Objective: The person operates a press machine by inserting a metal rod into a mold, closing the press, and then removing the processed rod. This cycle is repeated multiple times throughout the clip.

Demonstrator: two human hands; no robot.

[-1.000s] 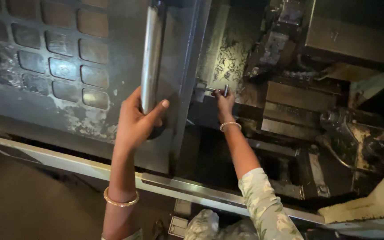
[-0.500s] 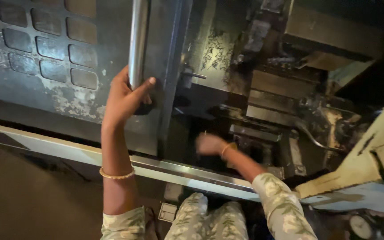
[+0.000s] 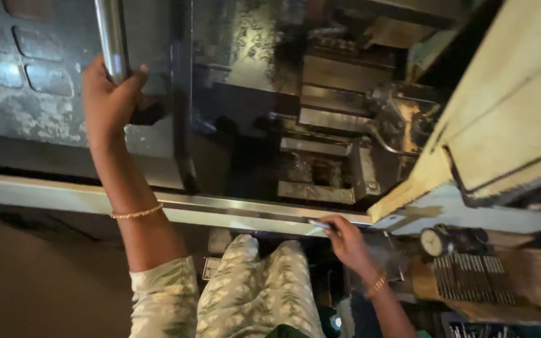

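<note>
Left hand wraps the steel door handle — fingers closed round the bar, upper left. Right hand pinches a small metal part at the rail, just beside the gauge and rack of parts.

The steel door handle ran off the top edge, the small metal piece in the right hand was too blurred to identify, and the machine's interior lay in shadow.
</note>
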